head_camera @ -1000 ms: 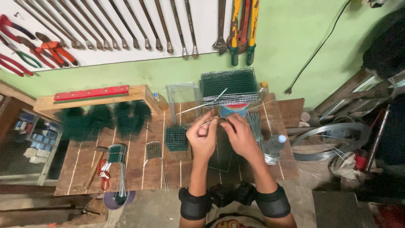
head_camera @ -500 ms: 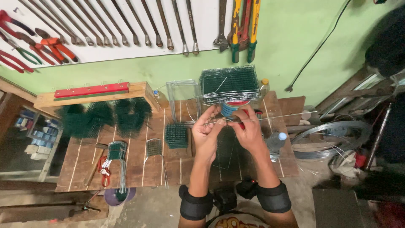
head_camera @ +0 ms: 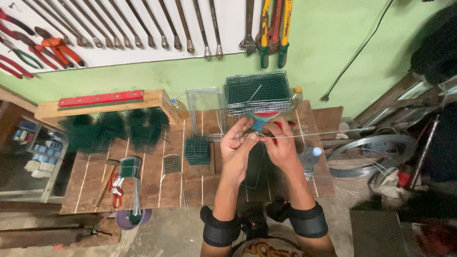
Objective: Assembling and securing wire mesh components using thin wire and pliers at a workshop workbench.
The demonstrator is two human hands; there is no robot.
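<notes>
Both my hands meet over the middle of the wooden workbench (head_camera: 143, 188). My left hand (head_camera: 237, 145) pinches the top edge of a thin dark green wire mesh panel (head_camera: 257, 169), which hangs below my fingers. My right hand (head_camera: 282, 146) grips a long thin silver wire (head_camera: 333, 133) that runs out level to the right from where my fingertips meet. Something red shows at my right fingers; I cannot tell what it is. Just beyond my hands, a stack of green mesh panels (head_camera: 258, 93) rests on a blue and red object (head_camera: 262, 120).
A small mesh cube (head_camera: 197, 150), mesh pieces with wire legs (head_camera: 129, 169), red-handled pliers (head_camera: 114, 185) and dark green bundles (head_camera: 114, 131) lie on the left. A plastic bottle (head_camera: 310, 159) stands at my right. Wire coils (head_camera: 371, 154) lie beside the bench. Tools hang on the wall (head_camera: 143, 28).
My hands have risen slightly toward the mesh stack. The wire pointed up and to the right before; it now lies level, pointing right.
</notes>
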